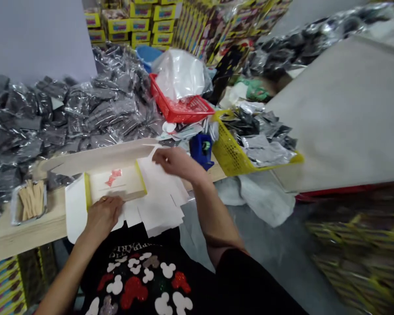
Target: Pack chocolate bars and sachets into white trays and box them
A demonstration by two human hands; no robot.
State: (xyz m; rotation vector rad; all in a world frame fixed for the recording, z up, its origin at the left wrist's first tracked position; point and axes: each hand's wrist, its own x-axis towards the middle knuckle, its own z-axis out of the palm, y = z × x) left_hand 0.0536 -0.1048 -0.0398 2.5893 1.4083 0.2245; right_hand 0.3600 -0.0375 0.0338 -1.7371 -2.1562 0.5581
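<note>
An open white carton point(120, 186) with yellow edges lies on the wooden table in front of me, its flaps spread. Inside it are small red-and-white packets point(113, 177). My left hand point(105, 214) is closed over the carton's near wall. Right of the carton's tray, my right hand point(174, 164) hovers over white card sheets point(159, 197), its fingers curled together. Whatever sits between those fingertips, if anything, is hidden. A blue tape dispenser point(201, 151) stands just beyond the right hand.
Dark pouches in clear plastic point(111, 105) are heaped behind the carton. A tray of wooden sticks point(32, 201) sits at left. A red basket point(184, 109) with a plastic bag and a yellow basket point(231, 153) of silvery packets stand farther right. Yellow boxes point(139, 24) are stacked behind.
</note>
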